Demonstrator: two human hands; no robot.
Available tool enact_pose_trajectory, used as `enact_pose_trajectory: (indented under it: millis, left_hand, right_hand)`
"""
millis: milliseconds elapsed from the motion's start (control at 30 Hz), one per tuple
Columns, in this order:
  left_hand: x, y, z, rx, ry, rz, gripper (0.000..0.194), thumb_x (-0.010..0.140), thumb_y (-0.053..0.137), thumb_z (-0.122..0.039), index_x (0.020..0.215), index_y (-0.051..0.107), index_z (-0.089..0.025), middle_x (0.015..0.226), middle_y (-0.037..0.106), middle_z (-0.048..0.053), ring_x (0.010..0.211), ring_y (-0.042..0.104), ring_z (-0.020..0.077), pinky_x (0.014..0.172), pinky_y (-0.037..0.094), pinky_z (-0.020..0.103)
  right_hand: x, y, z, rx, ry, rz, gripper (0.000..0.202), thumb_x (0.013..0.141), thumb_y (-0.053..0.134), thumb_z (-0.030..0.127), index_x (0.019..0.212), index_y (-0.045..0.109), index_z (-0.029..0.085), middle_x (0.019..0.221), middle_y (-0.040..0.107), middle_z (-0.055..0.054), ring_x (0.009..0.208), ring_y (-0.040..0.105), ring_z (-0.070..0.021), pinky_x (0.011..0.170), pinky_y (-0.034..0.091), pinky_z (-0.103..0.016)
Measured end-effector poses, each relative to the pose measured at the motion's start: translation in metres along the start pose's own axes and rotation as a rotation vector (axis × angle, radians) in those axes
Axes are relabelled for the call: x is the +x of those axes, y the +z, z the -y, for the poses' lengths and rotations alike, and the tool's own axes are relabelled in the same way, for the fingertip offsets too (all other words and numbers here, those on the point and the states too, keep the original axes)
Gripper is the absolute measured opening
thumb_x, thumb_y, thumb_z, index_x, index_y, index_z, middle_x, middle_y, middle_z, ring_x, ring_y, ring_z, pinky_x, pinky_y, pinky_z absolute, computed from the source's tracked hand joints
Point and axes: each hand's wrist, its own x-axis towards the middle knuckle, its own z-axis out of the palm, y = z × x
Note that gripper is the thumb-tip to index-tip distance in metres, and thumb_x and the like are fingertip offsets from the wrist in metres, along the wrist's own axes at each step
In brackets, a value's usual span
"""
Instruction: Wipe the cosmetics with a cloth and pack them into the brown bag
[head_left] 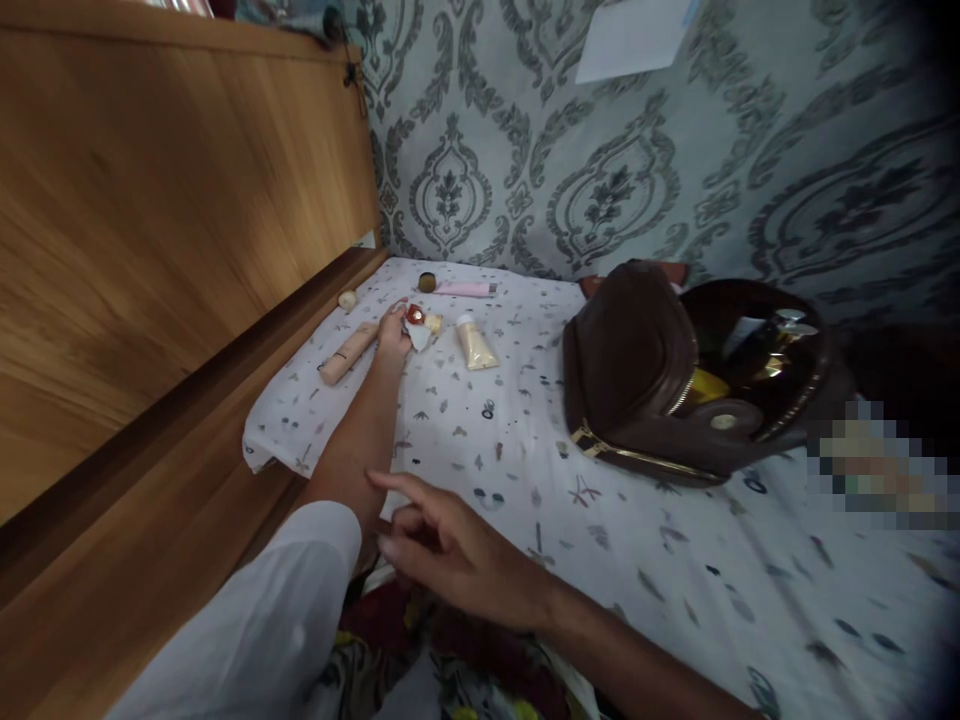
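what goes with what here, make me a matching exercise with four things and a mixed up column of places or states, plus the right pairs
Things
1. bag
2. pink tube
3. right hand
4. sheet of paper

Places and states
A. up on the patterned wall
B. lying beside a small round dark thing
C. open, with a yellow thing inside
D. forefinger pointing at the left forearm

Right pairs
1-C
2-B
3-D
4-A
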Motion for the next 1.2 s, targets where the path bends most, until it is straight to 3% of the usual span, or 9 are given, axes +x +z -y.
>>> enact_pose_trajectory:
  millis: [133,267,433,600,767,833,1000,1100,1200]
  left_hand:
    - [-0.003,-0.001,-0.004,0.002,-0.011,0.024,0.028,0.095,0.042,-0.009,0.113,0.062,-0.014,0.065,0.064,0.003,0.065,0.063,0.0136,0.073,0.051,0.028]
    - [-0.005,-0.001,-0.007,-0.004,-0.004,0.029,0.031,0.094,0.043,-0.010,0.119,0.060,-0.015,0.064,0.065,0.002,0.064,0.063,0.0140,0.075,0.051,0.029]
    - [-0.008,-0.002,-0.008,0.004,-0.015,0.028,0.032,0.094,0.044,-0.013,0.121,0.060,-0.015,0.069,0.067,0.002,0.068,0.065,0.0143,0.078,0.052,0.029]
    - [-0.013,0.001,-0.010,0.040,-0.014,-0.017,0.028,0.096,0.044,-0.013,0.116,0.062,-0.015,0.069,0.067,0.001,0.073,0.066,0.0142,0.080,0.052,0.029]
    - [-0.029,0.013,-0.018,0.078,-0.045,-0.016,0.028,0.096,0.054,-0.037,0.107,0.063,-0.014,0.094,0.069,0.004,0.078,0.066,0.0150,0.076,0.055,0.036]
    - [-0.038,0.019,-0.022,0.086,-0.044,0.019,0.027,0.094,0.057,-0.037,0.105,0.064,-0.013,0.093,0.069,0.002,0.075,0.065,0.0150,0.071,0.055,0.033]
    - [-0.071,0.035,-0.029,0.153,-0.031,0.220,0.014,0.089,0.059,-0.017,0.101,0.066,-0.016,0.070,0.069,-0.001,0.063,0.065,0.0097,0.066,0.054,0.022]
    - [-0.104,0.046,-0.024,0.253,-0.050,0.391,0.022,0.076,0.073,-0.020,0.097,0.069,-0.016,0.074,0.073,0.002,0.065,0.068,0.0134,0.063,0.055,0.023]
    - [-0.140,0.059,-0.010,0.366,-0.068,0.533,0.030,0.067,0.081,-0.022,0.094,0.071,-0.015,0.079,0.074,0.004,0.064,0.068,0.0142,0.058,0.054,0.021]
  right_hand:
    - [-0.015,0.009,-0.004,0.141,0.072,0.035,0.048,0.090,0.060,0.046,0.130,0.058,0.020,0.067,0.053,0.004,0.053,0.045,-0.0079,0.050,0.036,-0.021]
    - [-0.025,0.018,-0.007,0.202,0.039,-0.090,0.063,0.087,0.064,0.048,0.142,0.046,0.024,0.075,0.054,0.003,0.062,0.049,-0.0096,0.058,0.039,-0.022]
    - [-0.037,0.027,-0.010,0.270,0.113,0.145,0.053,0.086,0.066,0.047,0.131,0.060,0.022,0.072,0.050,0.003,0.060,0.044,-0.0075,0.056,0.036,-0.021]
    - [-0.035,0.026,-0.012,0.303,0.030,0.022,0.074,0.085,0.067,0.051,0.147,0.039,0.025,0.076,0.053,0.003,0.061,0.047,-0.0069,0.056,0.039,-0.018]
    - [-0.033,0.012,0.006,0.199,0.023,0.204,0.047,0.087,0.064,0.052,0.115,0.071,0.015,0.070,0.055,0.001,0.057,0.047,-0.0058,0.054,0.039,-0.018]
    - [-0.028,-0.003,0.010,0.176,0.008,0.039,0.049,0.085,0.065,0.054,0.114,0.071,0.015,0.069,0.058,0.001,0.054,0.048,-0.0055,0.051,0.038,-0.018]
    - [0.001,-0.069,0.000,0.169,-0.136,-0.622,0.052,0.078,0.071,0.054,0.114,0.064,0.016,0.076,0.066,-0.001,0.059,0.058,-0.0098,0.047,0.038,-0.019]
    - [0.019,-0.100,-0.009,0.249,-0.208,-0.771,0.051,0.075,0.075,0.051,0.112,0.062,0.018,0.087,0.068,-0.004,0.072,0.065,-0.0143,0.052,0.043,-0.021]
    - [0.029,-0.113,-0.016,0.404,-0.273,-0.782,0.054,0.070,0.078,0.054,0.109,0.061,0.019,0.088,0.069,-0.005,0.078,0.068,-0.0171,0.056,0.047,-0.023]
